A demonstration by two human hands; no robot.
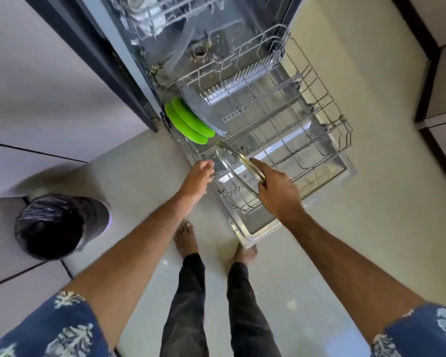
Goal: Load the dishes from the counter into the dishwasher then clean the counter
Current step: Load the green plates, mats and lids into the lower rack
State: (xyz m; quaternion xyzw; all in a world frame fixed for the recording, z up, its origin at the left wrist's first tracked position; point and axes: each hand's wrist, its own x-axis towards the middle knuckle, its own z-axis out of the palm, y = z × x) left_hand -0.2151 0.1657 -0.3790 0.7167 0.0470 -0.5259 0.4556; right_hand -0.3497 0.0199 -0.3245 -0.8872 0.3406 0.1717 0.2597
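The dishwasher stands open with its lower wire rack [319,104] pulled out over the lowered door [258,228]. My right hand [276,189] grips a clear glass lid [236,166] by its metal-rimmed edge, holding it on edge over the rack's near-left corner. My left hand [198,176] reaches to the rack's left side beside the lid, fingers loosely bent, its fingertips hidden. Two green plates [188,122] and a grey plate [201,109] stand upright at the rack's left side. The upper rack [150,19] holds glassware, blurred.
A bin lined with a black bag [54,225] stands on the floor at the left. Pale cabinet fronts [36,99] run along the left, more cabinets [443,99] at the right. My bare feet [186,238] are on the floor just before the door's near corner.
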